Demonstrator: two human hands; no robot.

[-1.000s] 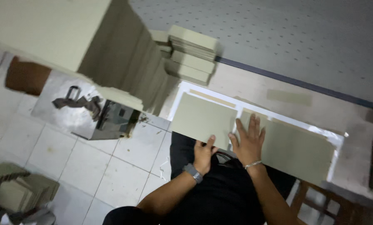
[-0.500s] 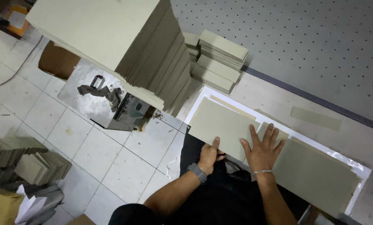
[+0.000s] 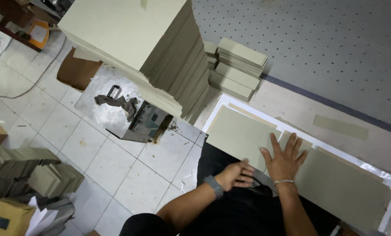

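- Flat grey-green rectangular cardboard sheet [image 3: 239, 133]: lay on a white backing sheet [image 3: 219, 105] at the near edge of the pale worktable [image 3: 291, 105]; taken here as the landmark.
- Right hand [image 3: 285, 159]: palm down, fingers spread wide, pressed flat at the landmark sheet's right edge, fingertips over a narrow grey-green cardboard piece [image 3: 298, 140] just beside it; thin silver bracelet [image 3: 283, 181] on the wrist.
- Left hand [image 3: 237, 175]: at the landmark sheet's near edge, fingers curled together toward that edge; whether anything was pinched, cannot tell; grey wristband [image 3: 213, 186] on the wrist.
- Second large grey-green cardboard sheet [image 3: 344, 188]: flat, to the right of the landmark sheet, beyond the right hand, on the same white backing.
- Small loose grey-green cardboard strip [image 3: 340, 126]: on the bare tabletop, well apart from the landmark sheet, up and to the right.
- Low stacks of small grey-green cardboard rectangles [image 3: 237, 70]: just above the landmark sheet, at the table's far side.
- Tall pile of large pale cardboard sheets [image 3: 134, 35]: up and left of the landmark sheet, overhanging the floor.
- Shiny metal machine [image 3: 121, 113]: on the white tiled floor [image 3: 117, 170], left of the landmark sheet, under the tall pile.
- Grey perforated panel [image 3: 326, 43]: above and right of the landmark sheet.
- Further cardboard stacks [image 3: 25, 168]: on the floor, far left of the landmark sheet.
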